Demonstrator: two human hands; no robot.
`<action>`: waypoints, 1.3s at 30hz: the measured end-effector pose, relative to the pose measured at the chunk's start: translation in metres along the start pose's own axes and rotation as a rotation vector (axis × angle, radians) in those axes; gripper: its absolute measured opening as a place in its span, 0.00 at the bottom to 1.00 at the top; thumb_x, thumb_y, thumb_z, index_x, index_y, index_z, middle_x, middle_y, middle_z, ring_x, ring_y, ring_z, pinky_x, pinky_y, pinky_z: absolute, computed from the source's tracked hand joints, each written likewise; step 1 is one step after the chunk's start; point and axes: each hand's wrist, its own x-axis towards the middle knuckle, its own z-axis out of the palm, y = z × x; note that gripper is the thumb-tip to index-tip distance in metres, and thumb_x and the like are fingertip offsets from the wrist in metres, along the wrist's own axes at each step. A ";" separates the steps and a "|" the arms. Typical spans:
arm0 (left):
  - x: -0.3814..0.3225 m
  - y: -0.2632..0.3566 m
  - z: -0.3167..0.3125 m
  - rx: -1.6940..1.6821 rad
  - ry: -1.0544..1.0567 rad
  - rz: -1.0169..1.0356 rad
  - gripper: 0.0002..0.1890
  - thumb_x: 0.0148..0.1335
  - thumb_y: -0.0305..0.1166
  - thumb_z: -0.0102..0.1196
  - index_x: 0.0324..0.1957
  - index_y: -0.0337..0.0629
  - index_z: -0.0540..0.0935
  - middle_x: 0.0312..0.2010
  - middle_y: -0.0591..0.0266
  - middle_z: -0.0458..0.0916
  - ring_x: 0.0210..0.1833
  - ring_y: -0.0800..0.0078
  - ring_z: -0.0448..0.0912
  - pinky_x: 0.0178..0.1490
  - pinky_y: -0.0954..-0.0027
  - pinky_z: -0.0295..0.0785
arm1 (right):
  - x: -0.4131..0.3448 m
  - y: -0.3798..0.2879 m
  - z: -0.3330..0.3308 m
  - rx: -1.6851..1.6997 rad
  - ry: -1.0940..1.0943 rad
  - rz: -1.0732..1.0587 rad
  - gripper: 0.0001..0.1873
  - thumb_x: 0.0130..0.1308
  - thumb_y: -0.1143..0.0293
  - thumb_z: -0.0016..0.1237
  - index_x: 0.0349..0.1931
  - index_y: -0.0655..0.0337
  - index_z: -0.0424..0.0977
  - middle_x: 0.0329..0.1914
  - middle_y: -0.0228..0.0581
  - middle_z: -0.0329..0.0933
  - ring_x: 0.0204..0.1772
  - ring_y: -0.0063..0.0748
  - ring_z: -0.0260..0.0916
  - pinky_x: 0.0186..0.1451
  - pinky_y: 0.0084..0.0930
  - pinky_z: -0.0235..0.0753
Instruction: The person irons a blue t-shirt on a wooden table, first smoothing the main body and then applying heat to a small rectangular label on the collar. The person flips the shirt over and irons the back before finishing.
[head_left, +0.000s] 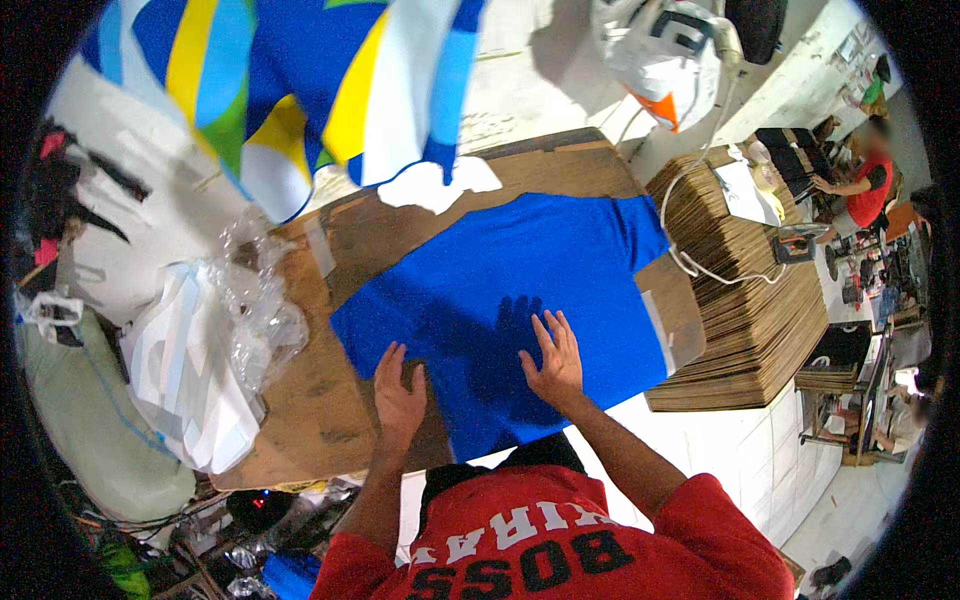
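A blue short-sleeved shirt (517, 240) lies spread out on a brown board-topped table (300, 420) before me. Over its middle is my right hand (556, 364), fingers apart and holding nothing; its dark shadow falls on the fabric. I cannot tell whether the palm touches the cloth. My left hand (400, 397) is at the shirt's near left edge, empty, with the thumb away from the fingers. One sleeve of the shirt reaches the far right corner of the board.
To the right rises a tall stack of brown cardboard sheets (750, 330), bearing an electric iron (796, 246) with a white cord (670, 217). Multicoloured garments (285, 82) hang above the far edge. Clear plastic (259, 307) and white folded fabric (191, 375) lie left. A person (870, 187) works beyond.
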 end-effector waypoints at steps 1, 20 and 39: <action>0.005 0.002 0.005 0.017 -0.011 -0.013 0.23 0.70 0.31 0.62 0.65 0.35 0.78 0.67 0.41 0.78 0.70 0.41 0.74 0.75 0.47 0.67 | 0.005 0.014 -0.011 0.001 0.006 0.006 0.34 0.65 0.67 0.63 0.72 0.61 0.70 0.75 0.58 0.66 0.81 0.66 0.57 0.81 0.56 0.62; -0.078 0.000 0.026 0.037 0.184 -0.326 0.20 0.69 0.34 0.64 0.59 0.35 0.83 0.58 0.42 0.84 0.63 0.43 0.81 0.70 0.50 0.73 | 0.092 0.096 -0.004 0.110 0.016 -0.178 0.19 0.63 0.69 0.60 0.54 0.58 0.80 0.59 0.52 0.76 0.66 0.59 0.70 0.71 0.54 0.69; 0.083 -0.226 -0.116 0.487 0.150 -0.465 0.15 0.72 0.29 0.52 0.56 0.36 0.84 0.63 0.42 0.82 0.52 0.40 0.85 0.54 0.45 0.80 | 0.046 -0.010 0.026 0.056 -0.082 -0.059 0.17 0.64 0.77 0.57 0.54 0.58 0.81 0.52 0.50 0.78 0.59 0.55 0.74 0.66 0.46 0.75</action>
